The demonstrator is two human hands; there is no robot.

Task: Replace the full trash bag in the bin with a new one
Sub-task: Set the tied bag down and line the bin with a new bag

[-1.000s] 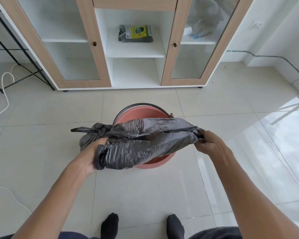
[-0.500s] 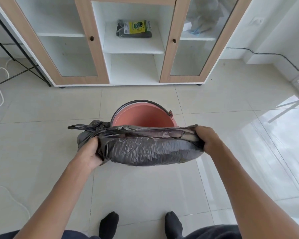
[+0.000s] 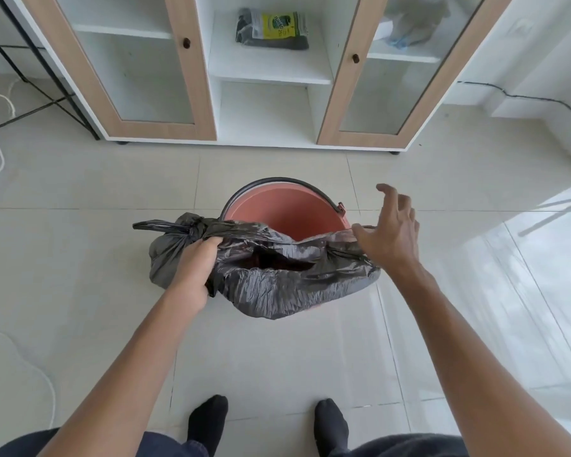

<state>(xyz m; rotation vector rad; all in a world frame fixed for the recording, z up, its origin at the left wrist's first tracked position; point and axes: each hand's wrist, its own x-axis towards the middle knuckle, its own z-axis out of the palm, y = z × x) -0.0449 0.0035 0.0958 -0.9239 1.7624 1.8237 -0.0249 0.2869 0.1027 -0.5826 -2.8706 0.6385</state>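
New bag: draped over pink bin, near rim.
Left hand: fingers grip its edge.
Right hand: fingers spread, empty.
Full bag: tied, left of bin.
Shelf pack: yellow label unreadable.

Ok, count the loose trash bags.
2: a tied bag on the floor left of the bin, an open bag over its near rim. The shelf pack may hide more.
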